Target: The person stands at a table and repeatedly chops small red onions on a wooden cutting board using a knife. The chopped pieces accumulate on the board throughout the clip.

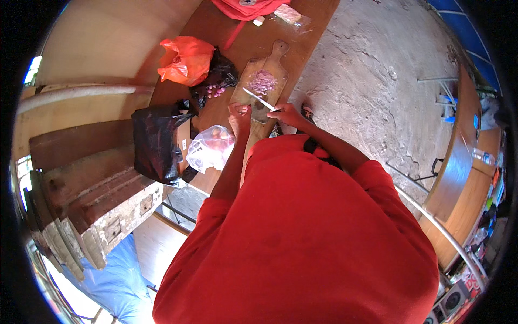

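A wooden cutting board (270, 65) with a round handle lies on the brown table, a pile of chopped purple shallots (262, 82) on its middle. My right hand (289, 115) grips the dark handle of a knife (259, 99), whose blade points up and left over the board's near part. At the board's near left edge, my left hand (240, 113) has its fingers bent together around something small and reddish, perhaps a shallot; the fingers mostly hide it. Several whole peeled shallots (215, 91) rest on black plastic left of the board.
An orange plastic bag (187, 60) stands at the back left. Nearer are a black plastic bag (156, 143) and a clear bag (211, 148) with round items. A red bag (251, 7) and a pale wrapped block (287, 13) lie at the far end. Another table (457, 162) stands right.
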{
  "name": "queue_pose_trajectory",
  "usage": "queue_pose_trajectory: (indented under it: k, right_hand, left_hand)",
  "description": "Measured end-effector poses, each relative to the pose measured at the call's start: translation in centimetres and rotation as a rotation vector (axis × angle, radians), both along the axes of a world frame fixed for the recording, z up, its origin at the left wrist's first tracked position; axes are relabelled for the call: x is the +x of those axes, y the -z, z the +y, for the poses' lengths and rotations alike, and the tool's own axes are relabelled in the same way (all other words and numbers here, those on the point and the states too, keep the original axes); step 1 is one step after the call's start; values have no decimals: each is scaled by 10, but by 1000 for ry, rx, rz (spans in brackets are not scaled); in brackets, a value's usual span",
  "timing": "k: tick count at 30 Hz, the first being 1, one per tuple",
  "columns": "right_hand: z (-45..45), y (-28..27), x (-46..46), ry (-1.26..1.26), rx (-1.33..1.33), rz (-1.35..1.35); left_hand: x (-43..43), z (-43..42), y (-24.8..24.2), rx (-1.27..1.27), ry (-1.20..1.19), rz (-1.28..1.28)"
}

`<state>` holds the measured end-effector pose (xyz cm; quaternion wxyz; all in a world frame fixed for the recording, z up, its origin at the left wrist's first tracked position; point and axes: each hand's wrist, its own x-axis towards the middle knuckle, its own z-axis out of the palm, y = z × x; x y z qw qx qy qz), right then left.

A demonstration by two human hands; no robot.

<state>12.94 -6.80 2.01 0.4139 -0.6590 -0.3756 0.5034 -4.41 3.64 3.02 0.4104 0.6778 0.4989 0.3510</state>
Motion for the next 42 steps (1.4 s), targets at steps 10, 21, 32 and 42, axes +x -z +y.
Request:
queue_pose_trajectory:
  k: [10,21,32,42]
  right_hand:
    - [56,-89,-42,-141,-127,256]
    - [75,-115,-85,-297,-225,559]
    - [79,-102,-92,-222,-206,506]
    - [88,-162,-89,-256,57,-26]
  left_hand:
    - [-30,-39,-78,54,-56,-109]
    - [-77,-54,-75,-396,-348,-1043]
    - [-110,-48,-118,-559,-168,-1633]
    - [-109,-33,-197,-436,-73,-1366]
